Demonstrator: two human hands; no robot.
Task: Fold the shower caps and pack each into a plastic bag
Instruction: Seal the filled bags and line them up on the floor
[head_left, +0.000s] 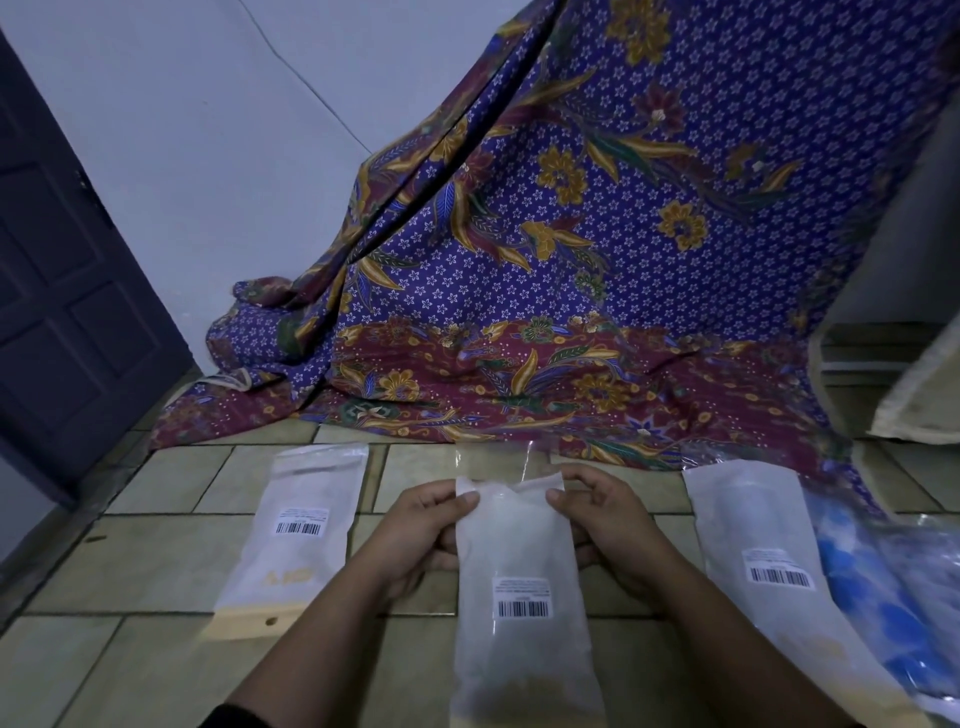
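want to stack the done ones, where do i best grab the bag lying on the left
Pinch the left bag by its tan strip at the near end, coming from your side. It lies flat on the tiles, and that strip with the hole looks like the firmest, nearest edge to get fingers under.

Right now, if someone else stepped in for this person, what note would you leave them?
Left hand and right hand each pinch the top of the middle bag, held over the tiled floor; its clear flap stands up, seemingly unsealed.
The left bag and the right bag lie flat on either side.
Blue shower caps sit in clear wrap at the far right.
Done: I cannot tell what the bags hold.
Left: probably close this bag, then fold and pack the blue caps.
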